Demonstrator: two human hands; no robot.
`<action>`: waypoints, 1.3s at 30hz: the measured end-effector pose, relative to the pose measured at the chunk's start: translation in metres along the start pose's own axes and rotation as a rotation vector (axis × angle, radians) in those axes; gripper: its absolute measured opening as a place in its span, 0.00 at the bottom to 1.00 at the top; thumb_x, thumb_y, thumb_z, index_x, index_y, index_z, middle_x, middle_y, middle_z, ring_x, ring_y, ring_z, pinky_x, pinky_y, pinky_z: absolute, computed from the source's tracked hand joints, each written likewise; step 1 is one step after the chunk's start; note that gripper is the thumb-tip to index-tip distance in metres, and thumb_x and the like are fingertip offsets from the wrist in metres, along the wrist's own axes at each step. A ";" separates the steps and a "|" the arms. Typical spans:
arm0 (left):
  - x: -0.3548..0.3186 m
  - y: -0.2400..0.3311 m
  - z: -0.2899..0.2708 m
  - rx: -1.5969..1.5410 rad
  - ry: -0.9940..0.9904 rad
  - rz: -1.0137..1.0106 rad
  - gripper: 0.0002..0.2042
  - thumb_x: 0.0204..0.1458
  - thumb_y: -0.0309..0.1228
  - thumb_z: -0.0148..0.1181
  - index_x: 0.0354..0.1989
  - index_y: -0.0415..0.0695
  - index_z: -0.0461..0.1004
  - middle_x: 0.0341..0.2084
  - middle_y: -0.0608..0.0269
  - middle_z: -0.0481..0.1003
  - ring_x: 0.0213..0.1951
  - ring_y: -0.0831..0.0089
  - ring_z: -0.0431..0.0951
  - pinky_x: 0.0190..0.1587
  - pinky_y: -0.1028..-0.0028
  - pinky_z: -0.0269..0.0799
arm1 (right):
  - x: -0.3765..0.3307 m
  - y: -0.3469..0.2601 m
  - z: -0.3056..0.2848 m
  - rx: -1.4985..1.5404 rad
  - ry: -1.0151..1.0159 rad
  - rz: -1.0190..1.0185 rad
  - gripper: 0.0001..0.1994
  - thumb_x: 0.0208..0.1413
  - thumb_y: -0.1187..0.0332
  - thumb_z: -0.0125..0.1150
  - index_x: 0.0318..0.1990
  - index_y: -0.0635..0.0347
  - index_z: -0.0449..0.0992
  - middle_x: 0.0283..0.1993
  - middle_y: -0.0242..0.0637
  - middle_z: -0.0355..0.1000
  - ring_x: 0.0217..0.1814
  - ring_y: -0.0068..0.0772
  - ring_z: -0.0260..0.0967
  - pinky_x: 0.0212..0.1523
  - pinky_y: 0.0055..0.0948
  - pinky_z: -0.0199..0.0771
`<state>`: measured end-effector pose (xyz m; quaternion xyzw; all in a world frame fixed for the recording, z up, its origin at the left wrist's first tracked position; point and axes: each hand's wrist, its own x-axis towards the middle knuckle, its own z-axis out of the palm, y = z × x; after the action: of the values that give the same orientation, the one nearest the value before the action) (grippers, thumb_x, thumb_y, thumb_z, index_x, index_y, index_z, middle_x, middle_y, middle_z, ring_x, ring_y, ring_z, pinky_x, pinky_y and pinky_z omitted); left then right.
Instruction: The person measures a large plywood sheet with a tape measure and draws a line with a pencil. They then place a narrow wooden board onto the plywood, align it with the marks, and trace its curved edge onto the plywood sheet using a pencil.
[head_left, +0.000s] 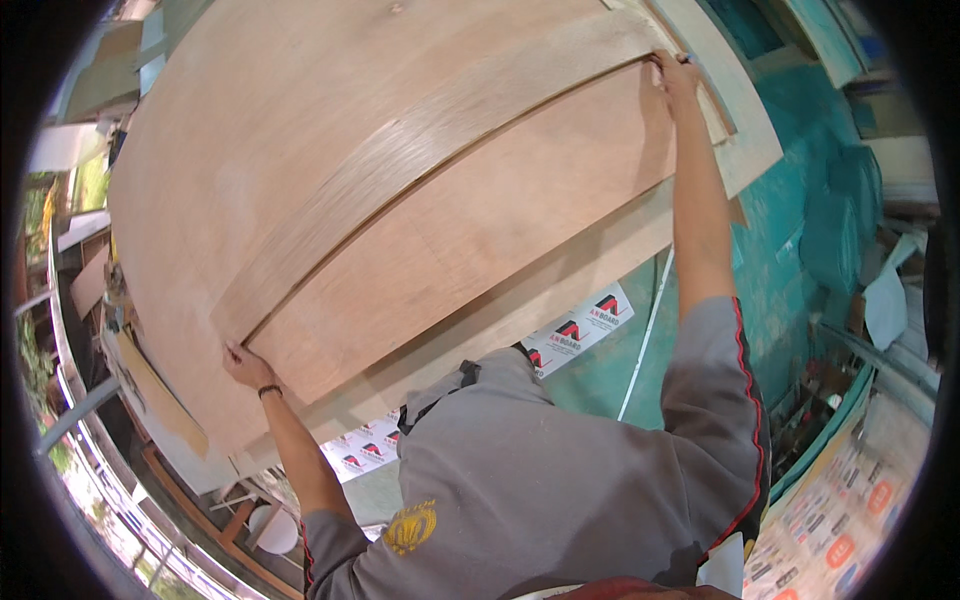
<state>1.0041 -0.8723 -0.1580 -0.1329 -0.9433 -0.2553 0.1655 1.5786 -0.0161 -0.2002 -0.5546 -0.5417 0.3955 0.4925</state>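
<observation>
A long, narrow plywood strip (pixel 440 135) lies slantwise across a large plywood sheet (pixel 480 240), from near left to far right. My left hand (pixel 248 368), with a dark band at the wrist, is closed at the strip's near-left end, its fingertips at the edge. Out at the far-right end, my right hand (pixel 677 80) grips the other end with its arm stretched out. A small dark thing shows by its fingers, too small to name. The strip appears to lie flat on the sheet.
Under the sheet, a further pale board (pixel 620 235) sticks out toward me. Printed white sheets (pixel 585 325) lie below near my waist. Green-covered surfaces (pixel 800 220) stand at right. A light wooden frame piece (pixel 715 110) lies beyond my right hand. Boards and clutter line the left.
</observation>
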 end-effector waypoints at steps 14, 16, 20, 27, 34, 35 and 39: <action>0.008 0.005 -0.001 -0.173 0.062 -0.120 0.20 0.68 0.39 0.59 0.59 0.36 0.79 0.51 0.48 0.77 0.52 0.56 0.78 0.57 0.62 0.74 | 0.025 0.014 -0.019 0.229 -0.061 0.165 0.17 0.55 0.82 0.73 0.37 0.64 0.65 0.45 0.52 0.80 0.44 0.44 0.83 0.49 0.34 0.89; 0.004 0.007 -0.004 -0.185 0.064 -0.131 0.20 0.68 0.40 0.60 0.59 0.36 0.79 0.51 0.50 0.76 0.52 0.57 0.78 0.57 0.63 0.74 | 0.027 0.018 -0.016 0.238 -0.067 0.181 0.15 0.55 0.82 0.73 0.37 0.66 0.66 0.45 0.52 0.80 0.46 0.45 0.83 0.50 0.35 0.90; 0.009 -0.001 -0.018 -0.140 0.077 -0.122 0.21 0.68 0.41 0.61 0.59 0.36 0.79 0.50 0.51 0.76 0.52 0.59 0.77 0.57 0.63 0.73 | 0.010 0.031 0.000 0.237 -0.093 0.225 0.13 0.56 0.82 0.73 0.36 0.70 0.70 0.45 0.53 0.80 0.46 0.46 0.83 0.51 0.35 0.89; 0.014 -0.010 0.004 -0.202 0.064 -0.126 0.21 0.67 0.40 0.63 0.59 0.34 0.78 0.49 0.54 0.74 0.48 0.65 0.76 0.54 0.67 0.74 | 0.046 0.035 -0.024 0.199 -0.110 0.171 0.19 0.55 0.80 0.74 0.32 0.63 0.62 0.45 0.58 0.79 0.46 0.49 0.83 0.52 0.37 0.90; 0.016 -0.017 0.001 -0.157 0.078 -0.117 0.21 0.66 0.41 0.65 0.59 0.38 0.81 0.47 0.55 0.75 0.49 0.65 0.76 0.54 0.67 0.73 | 0.050 0.052 -0.017 0.201 -0.134 0.161 0.22 0.54 0.81 0.74 0.30 0.61 0.58 0.45 0.61 0.78 0.47 0.53 0.83 0.53 0.39 0.91; 0.018 -0.017 0.000 -0.200 0.087 -0.141 0.21 0.65 0.42 0.66 0.59 0.39 0.81 0.48 0.54 0.76 0.50 0.63 0.76 0.55 0.66 0.73 | 0.051 0.053 -0.014 0.200 -0.134 0.162 0.22 0.54 0.82 0.74 0.30 0.61 0.58 0.45 0.61 0.77 0.47 0.54 0.83 0.53 0.39 0.91; 0.015 -0.011 -0.003 -0.192 0.107 -0.129 0.21 0.64 0.42 0.66 0.58 0.40 0.82 0.46 0.53 0.77 0.48 0.61 0.76 0.53 0.65 0.72 | 0.054 0.056 -0.012 0.214 -0.129 0.143 0.23 0.53 0.83 0.75 0.30 0.62 0.57 0.43 0.60 0.77 0.46 0.54 0.83 0.52 0.39 0.92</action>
<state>0.9877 -0.8805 -0.1543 -0.0734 -0.9109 -0.3612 0.1854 1.6075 0.0395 -0.2468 -0.5095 -0.4860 0.5200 0.4836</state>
